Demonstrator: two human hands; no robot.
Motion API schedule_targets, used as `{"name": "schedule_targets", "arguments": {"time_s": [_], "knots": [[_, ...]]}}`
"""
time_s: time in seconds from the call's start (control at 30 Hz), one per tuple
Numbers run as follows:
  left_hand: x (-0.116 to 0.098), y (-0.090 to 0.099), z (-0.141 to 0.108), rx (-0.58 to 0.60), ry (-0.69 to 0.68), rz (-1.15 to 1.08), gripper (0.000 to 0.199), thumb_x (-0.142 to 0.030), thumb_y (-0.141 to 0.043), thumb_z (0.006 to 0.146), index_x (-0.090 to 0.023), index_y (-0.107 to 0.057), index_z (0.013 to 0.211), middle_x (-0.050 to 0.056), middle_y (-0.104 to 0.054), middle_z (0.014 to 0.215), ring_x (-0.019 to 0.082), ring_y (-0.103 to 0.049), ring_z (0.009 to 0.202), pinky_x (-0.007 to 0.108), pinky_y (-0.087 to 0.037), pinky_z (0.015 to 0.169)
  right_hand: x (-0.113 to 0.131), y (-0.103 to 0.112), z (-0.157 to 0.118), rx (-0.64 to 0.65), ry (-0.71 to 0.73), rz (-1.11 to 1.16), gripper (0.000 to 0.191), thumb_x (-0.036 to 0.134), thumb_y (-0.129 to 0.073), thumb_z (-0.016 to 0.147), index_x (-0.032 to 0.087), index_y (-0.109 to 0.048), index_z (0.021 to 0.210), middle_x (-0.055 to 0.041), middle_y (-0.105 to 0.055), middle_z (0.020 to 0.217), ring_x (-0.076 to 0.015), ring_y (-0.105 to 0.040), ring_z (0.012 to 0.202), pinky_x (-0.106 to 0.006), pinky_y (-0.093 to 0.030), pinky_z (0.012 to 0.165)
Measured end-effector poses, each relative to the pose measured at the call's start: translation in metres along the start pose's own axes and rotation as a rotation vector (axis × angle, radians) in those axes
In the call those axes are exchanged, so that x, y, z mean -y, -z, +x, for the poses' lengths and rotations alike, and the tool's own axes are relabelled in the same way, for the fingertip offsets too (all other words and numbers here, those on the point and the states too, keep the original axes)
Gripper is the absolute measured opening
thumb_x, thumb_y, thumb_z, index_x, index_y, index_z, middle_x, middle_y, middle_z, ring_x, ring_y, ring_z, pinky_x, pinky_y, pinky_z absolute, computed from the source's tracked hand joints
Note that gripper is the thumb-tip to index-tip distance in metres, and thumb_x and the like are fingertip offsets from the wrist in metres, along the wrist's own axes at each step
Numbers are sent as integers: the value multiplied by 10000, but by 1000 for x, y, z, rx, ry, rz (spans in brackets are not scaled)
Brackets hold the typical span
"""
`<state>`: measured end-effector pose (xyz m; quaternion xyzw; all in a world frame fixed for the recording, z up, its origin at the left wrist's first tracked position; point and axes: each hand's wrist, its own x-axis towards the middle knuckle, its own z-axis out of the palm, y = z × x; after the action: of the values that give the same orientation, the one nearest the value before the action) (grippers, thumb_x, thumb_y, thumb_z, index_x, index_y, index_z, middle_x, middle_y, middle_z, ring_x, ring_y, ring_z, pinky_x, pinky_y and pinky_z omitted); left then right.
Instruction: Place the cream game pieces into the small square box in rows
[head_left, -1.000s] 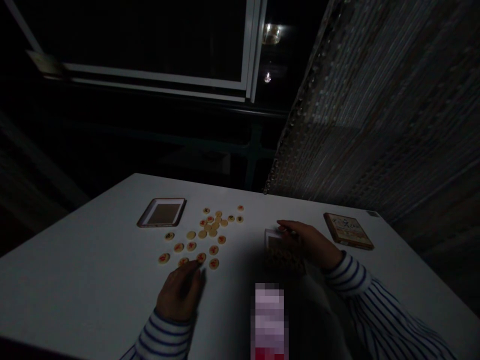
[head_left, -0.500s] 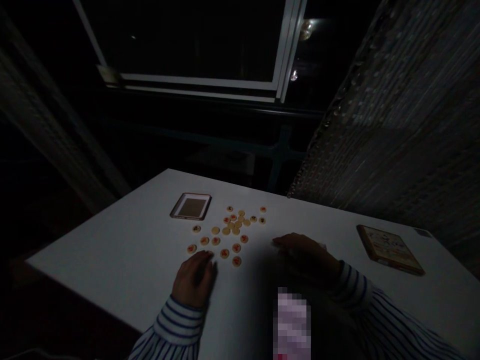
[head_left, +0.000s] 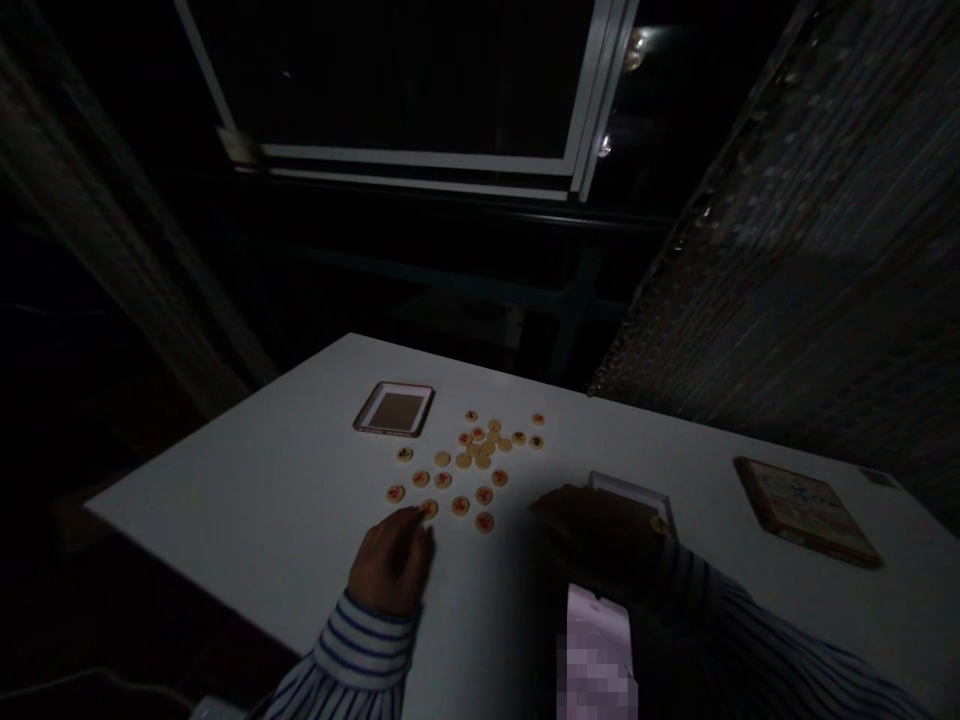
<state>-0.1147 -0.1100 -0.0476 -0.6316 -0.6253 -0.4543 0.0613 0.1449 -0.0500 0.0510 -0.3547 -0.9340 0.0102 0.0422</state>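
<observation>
Round wooden Chinese chess pieces [head_left: 484, 461] lie scattered on the white table [head_left: 285, 480]. Some show red characters, some dark ones, and several look plain. My left hand [head_left: 390, 562] rests at the near edge of the group, thumb and fingers apart. Its fingertips meet a red-marked piece [head_left: 428, 509], though whether they press on it I cannot tell. To the right of the pieces, my right hand [head_left: 600, 528] is stretched out in deep shadow with nothing visible in it. It partly covers a shallow tray [head_left: 634, 488], in which one piece [head_left: 659, 525] shows beside the wrist.
A second shallow tray [head_left: 364, 412] sits at the table's back left. At the right lies a flat box with a printed lid [head_left: 806, 512]. A phone-like lit object [head_left: 600, 620], partly pixelated, is near me. A bead curtain [head_left: 750, 250] hangs behind the right side.
The view has shifted slightly, so the table sits farther right. The tray under my right hand now shows more. A red-marked piece is now clear at my left fingertips.
</observation>
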Motion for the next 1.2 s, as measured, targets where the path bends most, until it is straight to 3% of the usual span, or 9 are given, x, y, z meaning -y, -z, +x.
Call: {"name": "schedule_targets", "arguments": {"time_s": [0.37,0.53,0.67,0.9,1.07,1.2], "knots": [[10,9,1,31,3,24,272,-331,-475,724,-174,-563,929,78,-616,900,197,-562,833,345,-457,742,15,1,14,96,65,15,320,222,-398,772,171,-519,1063,-102,-565,1024,-210,-495,938,-369,-371,795],[23,19,21,43,41,45,297,-365,-445,729,-189,-569,933,68,-629,904,200,-574,827,349,-460,746,15,-5,32,156,78,22,310,239,-410,761,160,-526,1038,-104,-572,983,-212,-494,911,-366,-371,762],[37,24,45,33,174,71,308,-398,-487,689,-188,-584,892,61,-640,850,194,-595,753,314,-477,698,17,-8,55,142,127,20,328,251,-391,768,166,-502,1065,-104,-562,989,-204,-488,910,-337,-367,737],[54,15,78,242,363,111,344,-341,-503,672,-170,-578,960,70,-650,818,196,-603,743,307,-472,671,37,-6,106,78,110,55,284,249,-386,767,171,-542,990,-73,-580,970,-189,-496,912,-310,-333,777],[58,4,93,420,314,93,361,-319,-503,677,-160,-552,997,77,-642,920,194,-588,840,295,-451,741,51,-11,136,63,53,37,258,247,-364,769,170,-568,907,-72,-586,936,-194,-494,906,-308,-328,773],[63,-4,100,475,281,123,380,-316,-503,678,-140,-541,1012,98,-630,954,195,-580,868,282,-443,752,55,-19,149,46,25,70,284,226,-368,764,173,-548,977,-73,-577,986,-186,-481,940,-307,-319,799]]}}
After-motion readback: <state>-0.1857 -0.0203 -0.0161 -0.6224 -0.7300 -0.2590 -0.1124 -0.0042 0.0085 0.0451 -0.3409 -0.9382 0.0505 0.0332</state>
